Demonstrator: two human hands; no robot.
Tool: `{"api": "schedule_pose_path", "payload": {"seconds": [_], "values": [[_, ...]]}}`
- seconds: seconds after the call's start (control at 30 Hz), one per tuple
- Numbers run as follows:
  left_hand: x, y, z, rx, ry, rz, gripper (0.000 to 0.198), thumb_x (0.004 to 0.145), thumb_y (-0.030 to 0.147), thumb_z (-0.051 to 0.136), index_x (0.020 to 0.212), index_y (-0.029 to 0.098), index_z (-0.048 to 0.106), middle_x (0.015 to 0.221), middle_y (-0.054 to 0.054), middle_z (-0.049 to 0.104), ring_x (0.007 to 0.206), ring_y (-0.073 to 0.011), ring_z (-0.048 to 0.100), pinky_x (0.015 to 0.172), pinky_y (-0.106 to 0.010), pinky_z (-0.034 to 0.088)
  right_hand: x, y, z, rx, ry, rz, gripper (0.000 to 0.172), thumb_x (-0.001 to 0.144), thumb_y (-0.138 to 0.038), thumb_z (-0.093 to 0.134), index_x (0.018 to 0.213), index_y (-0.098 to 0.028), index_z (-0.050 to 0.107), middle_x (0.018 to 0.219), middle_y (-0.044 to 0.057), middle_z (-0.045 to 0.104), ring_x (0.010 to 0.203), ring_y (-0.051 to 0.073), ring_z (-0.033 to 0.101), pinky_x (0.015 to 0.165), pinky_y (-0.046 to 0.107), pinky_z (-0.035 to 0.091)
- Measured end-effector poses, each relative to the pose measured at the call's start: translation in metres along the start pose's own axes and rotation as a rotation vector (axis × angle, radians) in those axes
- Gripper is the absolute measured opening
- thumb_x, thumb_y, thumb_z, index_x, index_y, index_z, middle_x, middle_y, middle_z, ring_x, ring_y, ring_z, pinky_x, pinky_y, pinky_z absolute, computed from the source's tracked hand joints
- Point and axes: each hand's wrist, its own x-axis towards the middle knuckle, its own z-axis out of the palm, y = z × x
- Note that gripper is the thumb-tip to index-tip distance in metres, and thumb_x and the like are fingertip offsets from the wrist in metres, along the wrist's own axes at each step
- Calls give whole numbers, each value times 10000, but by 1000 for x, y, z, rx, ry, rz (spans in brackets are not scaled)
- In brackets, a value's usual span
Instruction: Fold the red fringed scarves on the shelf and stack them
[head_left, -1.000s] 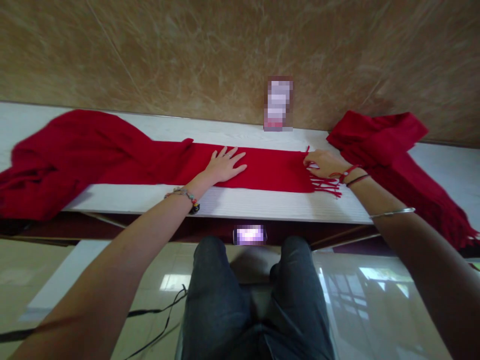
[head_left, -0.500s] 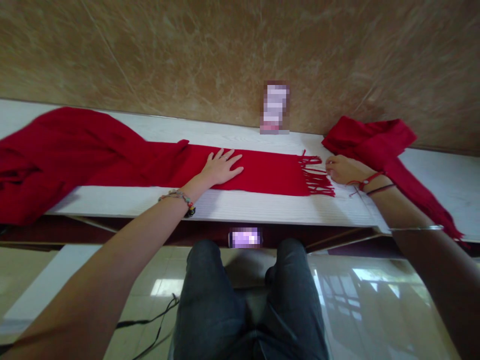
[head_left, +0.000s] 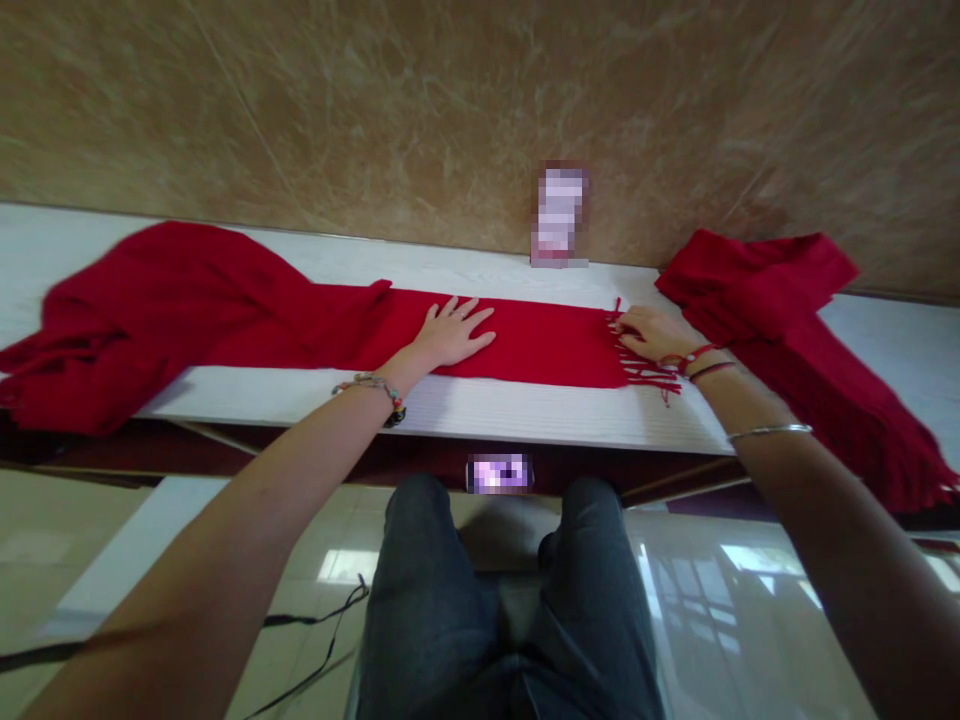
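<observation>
A red scarf (head_left: 551,340) lies flat across the white tabletop, its left part heaped in loose folds and its fringe (head_left: 649,375) at the right end. Pressing on the flat stretch is my left hand (head_left: 454,335), palm down with its fingers spread. My right hand (head_left: 649,332) is at the upper part of the fringe, where the strands meet the cloth. Its fingers are curled together over the strands, partly hiding them. A second red fringed scarf (head_left: 757,270) lies folded beyond my right wrist.
The narrow white table (head_left: 525,420) runs along a brown marbled wall (head_left: 420,120). A blurred-out upright item (head_left: 559,215) stands by the wall. Below the table edge a blurred-out screen (head_left: 499,474) shows above my knees. Black straps (head_left: 330,610) hang at lower left.
My right hand has moved left, from the outer tips of the fringe to where it joins the cloth. My left hand stays on the scarf. The view has shifted slightly.
</observation>
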Motion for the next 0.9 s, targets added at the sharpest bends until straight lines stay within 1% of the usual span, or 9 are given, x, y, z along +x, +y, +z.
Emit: {"api": "schedule_pose_path", "payload": {"seconds": [0.1, 0.2, 0.3, 0.43, 0.57, 0.67, 0.73, 0.83, 0.9], "values": [[1, 0, 1, 0, -1, -7, 605, 901, 577, 222, 1448, 317, 236, 1535, -10, 164, 1391, -315, 144, 1092, -521, 155, -6, 4, -3, 3, -9, -13, 290, 809, -235, 398, 952, -126, 626, 982, 134, 629, 936, 240, 561, 836, 336, 422], [1, 0, 1, 1, -1, -7, 606, 901, 579, 214, 1446, 316, 240, 1537, -8, 159, 1393, -313, 135, 1094, -516, 151, -1, 1, -4, 33, -9, -23, 287, 789, -197, 416, 978, -129, 620, 1010, 131, 631, 954, 239, 562, 856, 331, 415], [1, 0, 1, 4, 3, -2, 603, 901, 578, 218, 1443, 316, 252, 1535, -7, 167, 1393, -313, 136, 1091, -514, 162, 3, -1, -6, 4, -63, 3, 272, 808, -191, 421, 989, -119, 611, 1001, 149, 642, 927, 241, 572, 827, 324, 415], [2, -1, 2, 11, 19, 4, 599, 902, 580, 226, 1438, 316, 266, 1530, -13, 188, 1387, -317, 159, 1087, -519, 177, -12, 2, -10, -81, -181, 75, 268, 842, -199, 406, 983, -91, 607, 1025, 185, 641, 889, 239, 588, 762, 316, 419], [3, -1, 4, 5, 34, 8, 601, 903, 583, 225, 1437, 312, 269, 1527, -23, 198, 1382, -320, 174, 1082, -530, 183, -38, 13, -17, -148, -338, 212, 319, 855, -196, 388, 1070, -98, 602, 1115, 200, 619, 965, 257, 601, 782, 345, 441], [3, -1, 4, 2, 25, 5, 595, 907, 575, 230, 1441, 314, 256, 1528, -16, 193, 1383, -315, 172, 1084, -531, 179, -43, 18, -28, -185, -481, 341, 282, 823, -190, 419, 968, -127, 653, 987, 201, 663, 888, 298, 634, 710, 403, 477], [2, -1, 4, 4, 26, 3, 591, 907, 573, 231, 1440, 318, 256, 1529, -11, 190, 1385, -308, 169, 1087, -528, 176, -34, 14, -35, -192, -434, 338, 274, 822, -208, 416, 895, -130, 668, 909, 201, 670, 844, 321, 636, 691, 431, 482], [2, -1, 3, 5, 31, -3, 592, 907, 575, 225, 1439, 318, 259, 1528, -12, 192, 1385, -306, 169, 1087, -526, 175, -9, -1, -36, -140, -158, 184, 307, 839, -222, 388, 963, -104, 643, 1019, 211, 640, 962, 329, 589, 793, 429, 460], [1, -1, 2, 3, 23, -6, 591, 908, 570, 224, 1441, 318, 252, 1530, -10, 186, 1388, -308, 160, 1089, -525, 169, 6, -11, -28, -79, -64, 129, 289, 817, -189, 411, 991, -91, 621, 1045, 196, 630, 978, 294, 575, 831, 386, 445]]}}
